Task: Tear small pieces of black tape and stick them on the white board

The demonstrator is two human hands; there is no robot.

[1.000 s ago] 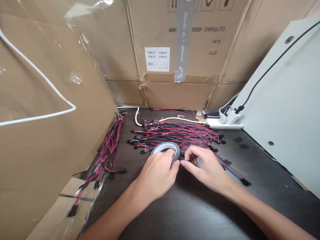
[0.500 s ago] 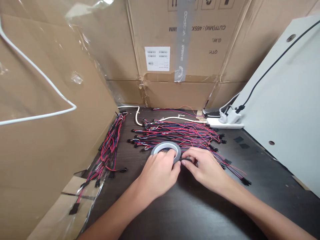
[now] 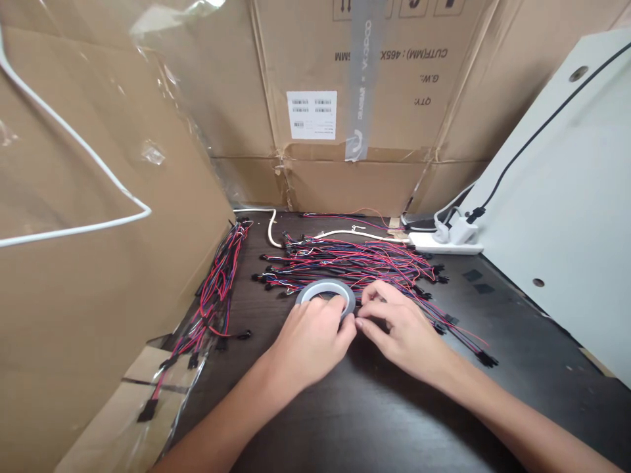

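Note:
My left hand [image 3: 313, 335] grips a roll of dark grey tape [image 3: 325, 286] with a pale inner ring, its fingers reaching into the ring and its thumb along the near right side. At the roll's right edge is my right hand [image 3: 401, 328]. Its thumb and fingertips are drawn together beside my left thumb; whatever they pinch is hidden or too small to make out. Just beyond both hands lies a wide pile of red, blue and black wires [image 3: 355, 259] with black connectors at the ends.
A second wire bundle [image 3: 219, 276] runs along the left cardboard wall [image 3: 113, 263]. At the back right sits a white power strip [image 3: 446, 244] with plugs in it. A cardboard box [image 3: 320, 184] closes off the back, a white panel [image 3: 562, 184] the right. The tabletop [image 3: 384, 420] is dark.
My right fingertips have moved slightly left, closer to the roll; the dark strip seen between them and the roll no longer shows. My left hand keeps its grip.

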